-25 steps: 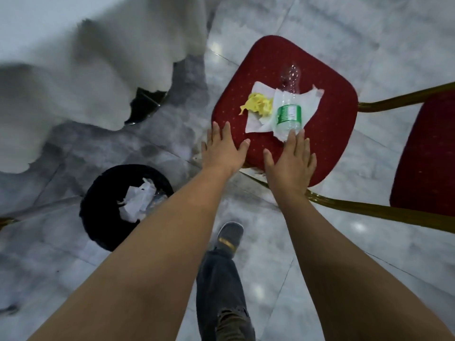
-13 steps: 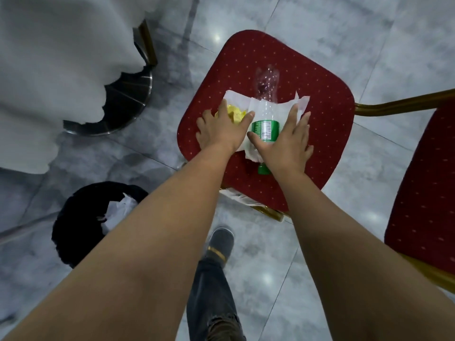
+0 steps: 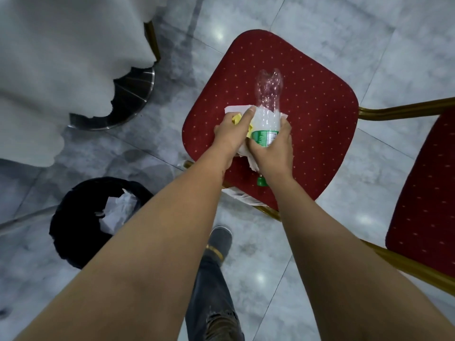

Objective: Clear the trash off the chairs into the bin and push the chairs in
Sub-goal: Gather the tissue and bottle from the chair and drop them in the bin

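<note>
Plastic bottle (image 3: 268, 119), white napkin (image 3: 232, 110) and a yellow paper wad (image 3: 236, 118) sit bundled near the middle of a red chair seat (image 3: 315, 114). Half a second ago both hands lay flat on this trash with fingers spread. Now the fingers have curled in. The left hand (image 3: 230, 137) grips the yellow wad and the napkin's left edge. The right hand (image 3: 273, 153) wraps the bottle at its green label, with napkin bunched under the palm. The grasp looks made, so a lift and carry likely come next. Whether the bundle has left the seat cannot be told.

The bottle's long axis runs almost straight away from the person. Its clear crumpled base points to the far side of the seat, and its green cap (image 3: 262, 181) points back, peeking out under the right wrist.

A black bin (image 3: 66, 212), already holding paper, stands on the floor to the lower left.
</note>
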A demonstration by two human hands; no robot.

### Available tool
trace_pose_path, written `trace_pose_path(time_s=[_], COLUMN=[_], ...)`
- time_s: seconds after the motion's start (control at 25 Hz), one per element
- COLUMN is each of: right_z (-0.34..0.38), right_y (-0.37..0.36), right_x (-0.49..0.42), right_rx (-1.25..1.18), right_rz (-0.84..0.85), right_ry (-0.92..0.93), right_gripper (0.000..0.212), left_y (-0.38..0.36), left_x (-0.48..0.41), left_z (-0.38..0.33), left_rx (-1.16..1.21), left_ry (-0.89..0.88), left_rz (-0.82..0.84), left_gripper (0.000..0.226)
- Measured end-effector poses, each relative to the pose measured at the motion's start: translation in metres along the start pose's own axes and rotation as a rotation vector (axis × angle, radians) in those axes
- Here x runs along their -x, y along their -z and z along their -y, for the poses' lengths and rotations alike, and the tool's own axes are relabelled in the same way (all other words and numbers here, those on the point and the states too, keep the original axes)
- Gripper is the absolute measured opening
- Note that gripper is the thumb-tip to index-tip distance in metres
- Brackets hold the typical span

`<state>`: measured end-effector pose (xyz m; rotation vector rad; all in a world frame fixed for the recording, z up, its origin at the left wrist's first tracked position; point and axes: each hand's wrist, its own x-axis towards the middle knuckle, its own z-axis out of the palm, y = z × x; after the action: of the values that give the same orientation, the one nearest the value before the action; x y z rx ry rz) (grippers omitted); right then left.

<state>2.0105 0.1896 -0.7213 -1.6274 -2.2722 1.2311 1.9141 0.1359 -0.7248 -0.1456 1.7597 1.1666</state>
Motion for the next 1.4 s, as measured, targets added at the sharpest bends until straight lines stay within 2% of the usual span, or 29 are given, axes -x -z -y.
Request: trace_pose_path(time_s=[0.16,0.4,0.6,0.72,0.8,0.88,1.16,1.28,1.4], right_z=[0.018,0.048,0.065,0.066,0.060,0.052,0.023,0.022,0.026], right_y=[-0.016,-0.068,-0.152,-0.201,-0.236,-0.269,-0.338,-0.345,-0.335], right_x=[0.041,0.142,0.233,0.271,0.290,0.303,0.289,0.278,0.283], right_rx=[0.012,0.043,0.003,-0.064,-0.034,0.036,0.206,0.133,0.193], right_rz=[0.026,0.109,0.214,0.314,0.391,0.472,0.589,0.549,0.526], right_ry=[0.021,0.092,0.095,0.028,-0.030,-0.068,-0.165,-0.159,-0.112], right_gripper=[0.091,0.092,0.089,0.086,0.084,0.080,0.089,0.086,0.077], left_y=[0.037,0.135,0.248,0.297,0.325,0.348,0.384,0.388,0.388], left_x=[0.024,0.075,0.109,0.129,0.135,0.136,0.099,0.088,0.092], left_z=[0.018,0.070,0.134,0.177,0.208,0.238,0.305,0.312,0.309], left_rx=[0.135,0.212,0.210,0.218,0.220,0.226,0.179,0.206,0.121], left_ry=[0.009,0.045,0.158,0.229,0.277,0.350,0.419,0.412,0.388], left_rz=[-0.023,-0.018,-0.048,-0.184,-0.269,-0.284,-0.224,-0.226,-0.198], left_gripper=[0.060,0.058,0.072,0.075,0.078,0.081,0.071,0.066,0.060])
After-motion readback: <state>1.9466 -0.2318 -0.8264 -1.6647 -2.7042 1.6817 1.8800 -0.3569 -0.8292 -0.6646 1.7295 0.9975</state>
